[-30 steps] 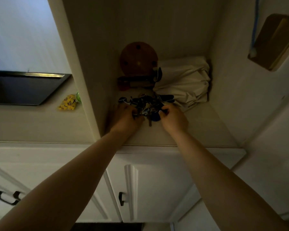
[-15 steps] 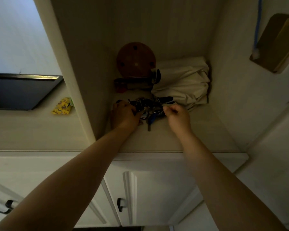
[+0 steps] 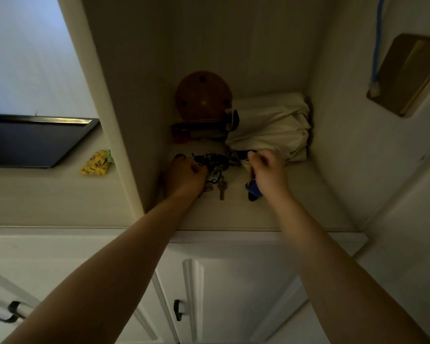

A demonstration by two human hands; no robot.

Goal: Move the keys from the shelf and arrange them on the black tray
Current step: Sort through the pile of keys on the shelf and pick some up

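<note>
Left hand (image 3: 184,178) clenched on the keys (image 3: 215,167) beside the bag (image 3: 268,127) — right hand (image 3: 267,170) pinching 1 blue fob (image 3: 253,191). Light, tangled, jangly — grip by rings.

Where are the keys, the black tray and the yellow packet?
keys (image 3: 212,167): head view, on the dark bunch on the shelf.
black tray (image 3: 32,142): head view, on its flat dark inside.
yellow packet (image 3: 96,163): head view, on its printed front.
</note>
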